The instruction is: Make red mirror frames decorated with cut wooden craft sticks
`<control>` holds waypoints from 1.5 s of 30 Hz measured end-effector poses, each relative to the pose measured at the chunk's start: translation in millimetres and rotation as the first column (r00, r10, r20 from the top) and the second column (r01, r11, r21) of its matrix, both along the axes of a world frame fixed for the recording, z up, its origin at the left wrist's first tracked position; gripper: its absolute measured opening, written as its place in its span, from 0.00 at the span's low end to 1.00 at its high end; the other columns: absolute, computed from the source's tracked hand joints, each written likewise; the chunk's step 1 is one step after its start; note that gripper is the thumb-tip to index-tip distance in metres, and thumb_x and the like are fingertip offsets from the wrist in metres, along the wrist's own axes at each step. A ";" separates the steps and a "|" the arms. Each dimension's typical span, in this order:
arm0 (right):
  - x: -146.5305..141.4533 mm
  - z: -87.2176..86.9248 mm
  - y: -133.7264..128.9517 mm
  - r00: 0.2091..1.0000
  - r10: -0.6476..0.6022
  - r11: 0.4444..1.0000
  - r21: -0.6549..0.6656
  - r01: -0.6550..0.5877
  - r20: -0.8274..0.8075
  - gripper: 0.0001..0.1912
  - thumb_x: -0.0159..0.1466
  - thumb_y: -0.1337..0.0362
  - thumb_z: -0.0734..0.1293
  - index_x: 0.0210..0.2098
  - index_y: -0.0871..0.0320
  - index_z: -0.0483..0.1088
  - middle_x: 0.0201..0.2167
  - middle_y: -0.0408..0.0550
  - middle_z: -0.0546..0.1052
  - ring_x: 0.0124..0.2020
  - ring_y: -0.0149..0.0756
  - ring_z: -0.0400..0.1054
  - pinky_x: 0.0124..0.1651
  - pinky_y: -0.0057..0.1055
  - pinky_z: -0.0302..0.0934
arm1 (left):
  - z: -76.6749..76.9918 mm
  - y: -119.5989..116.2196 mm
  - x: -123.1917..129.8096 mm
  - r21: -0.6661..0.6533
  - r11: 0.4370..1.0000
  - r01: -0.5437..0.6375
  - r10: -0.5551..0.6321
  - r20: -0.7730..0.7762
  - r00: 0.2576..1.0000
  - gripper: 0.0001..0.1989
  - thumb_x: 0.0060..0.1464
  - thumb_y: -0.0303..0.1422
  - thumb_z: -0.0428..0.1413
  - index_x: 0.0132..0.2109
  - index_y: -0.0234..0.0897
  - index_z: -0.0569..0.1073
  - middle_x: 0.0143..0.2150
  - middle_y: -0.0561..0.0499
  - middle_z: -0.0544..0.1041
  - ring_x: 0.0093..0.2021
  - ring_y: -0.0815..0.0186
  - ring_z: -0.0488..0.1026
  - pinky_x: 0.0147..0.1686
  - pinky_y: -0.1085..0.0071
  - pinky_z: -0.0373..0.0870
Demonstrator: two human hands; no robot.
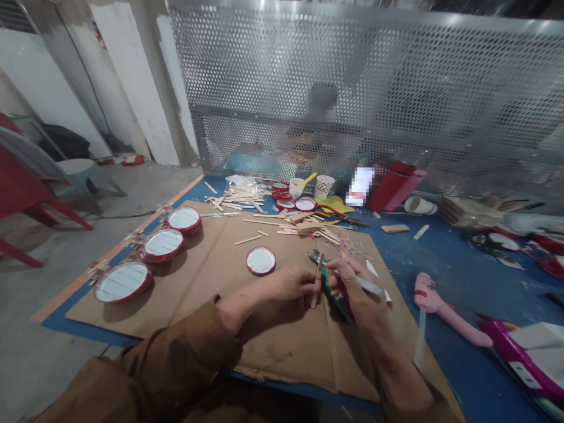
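Note:
My left hand (297,285) pinches a flat wooden craft stick (318,288), which stands nearly upright above the cardboard sheet (282,346). Close beside it, my right hand (348,279) is closed on green-handled pliers (326,282), their metal jaws near the upper part of the stick. Whether the jaws touch the stick I cannot tell. A whitish pen-like marker (369,286) also lies across my right hand, between the fingers. Just beyond my left hand a round white lid with a red rim (261,260) rests on the cardboard.
Three larger red-rimmed discs (123,282) line the left side. Loose craft sticks (299,223) and cups (324,186) lie towards the back, below a perforated metal panel (264,70). At right are a pink glue gun (434,302) and a purple box (524,358). A red bottle (392,185) stands behind.

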State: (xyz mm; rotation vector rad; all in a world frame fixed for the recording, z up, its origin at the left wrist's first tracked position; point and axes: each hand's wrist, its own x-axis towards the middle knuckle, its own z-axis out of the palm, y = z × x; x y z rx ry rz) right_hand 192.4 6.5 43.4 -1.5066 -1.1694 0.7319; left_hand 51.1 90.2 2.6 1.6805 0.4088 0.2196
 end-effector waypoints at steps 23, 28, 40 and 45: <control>-1.5 3.0 -2.0 1.000 -0.007 1.000 0.004 0.007 -0.002 0.21 0.60 0.45 0.62 0.33 0.57 0.71 0.19 0.41 0.70 0.19 0.28 0.63 0.17 0.21 0.55 | -4.3 1.7 0.2 0.006 1.000 0.009 -0.009 -0.029 1.000 0.14 0.61 0.38 0.47 0.33 0.33 0.69 0.26 0.52 0.71 0.25 0.73 0.66 0.26 0.77 0.61; -1.3 3.1 -1.3 0.999 -0.007 1.000 0.003 0.007 0.031 0.21 0.60 0.45 0.62 0.33 0.57 0.72 0.20 0.42 0.71 0.20 0.29 0.65 0.18 0.21 0.57 | -1.0 1.4 1.3 0.032 0.999 -0.013 0.015 -0.067 0.998 0.13 0.61 0.38 0.47 0.34 0.33 0.69 0.25 0.53 0.71 0.24 0.73 0.65 0.26 0.77 0.61; -2.1 4.6 -1.3 1.000 -0.012 1.000 0.007 0.011 0.016 0.19 0.61 0.46 0.62 0.33 0.57 0.71 0.20 0.41 0.69 0.19 0.27 0.63 0.19 0.21 0.56 | -9.4 2.9 0.0 0.049 0.999 -0.008 0.009 -0.016 1.000 0.14 0.60 0.41 0.48 0.34 0.34 0.68 0.26 0.52 0.71 0.24 0.73 0.65 0.25 0.77 0.61; -1.5 4.1 -1.8 0.999 -0.018 1.000 0.015 0.018 0.028 0.18 0.62 0.47 0.62 0.33 0.57 0.71 0.20 0.41 0.70 0.20 0.27 0.63 0.19 0.21 0.55 | -4.2 0.9 -0.7 0.042 0.999 -0.004 0.005 -0.004 1.000 0.15 0.60 0.42 0.47 0.34 0.34 0.68 0.26 0.52 0.70 0.23 0.73 0.65 0.24 0.77 0.61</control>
